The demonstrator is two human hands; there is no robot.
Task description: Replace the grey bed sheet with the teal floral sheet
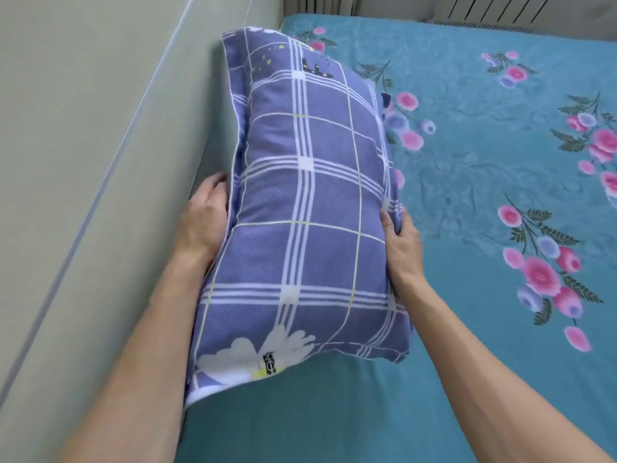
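On the teal floral sheet [467, 162], a purple plaid pillow [307, 212] lies beside the wall [83, 128].
Left hand [203, 218] and right hand [399, 242] each grip one long edge.

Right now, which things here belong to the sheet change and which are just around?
Part of the job:
teal floral sheet, spread over the bed
purple plaid pillow, held by left hand and right hand

Just around:
pale green wall
radiator
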